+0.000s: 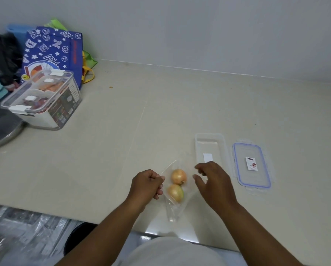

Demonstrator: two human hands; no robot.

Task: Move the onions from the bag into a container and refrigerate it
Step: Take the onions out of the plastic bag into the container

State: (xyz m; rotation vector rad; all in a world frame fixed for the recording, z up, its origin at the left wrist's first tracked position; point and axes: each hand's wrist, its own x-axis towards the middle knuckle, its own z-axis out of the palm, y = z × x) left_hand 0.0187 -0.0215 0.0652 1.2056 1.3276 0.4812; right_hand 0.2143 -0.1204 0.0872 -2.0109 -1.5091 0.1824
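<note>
Two yellow onions, one at the far end point(178, 176) and one nearer me point(175, 192), lie inside a clear plastic bag point(172, 210) on the beige counter near its front edge. My left hand point(146, 186) pinches the bag's left edge beside the onions. My right hand point(212, 181) hovers just right of the bag with fingers spread and holds nothing. An empty clear rectangular container point(210, 146) stands just beyond my right hand. Its lid point(252, 165), clear with a blue seal and a small label, lies flat to the container's right.
At the back left stand a large lidded clear storage box point(43, 100) with food inside, a blue printed tote bag point(53, 50) and a green bag point(89, 58). A round metal lid point(1, 131) lies at the left edge. The counter point(180, 104) meets a white wall behind.
</note>
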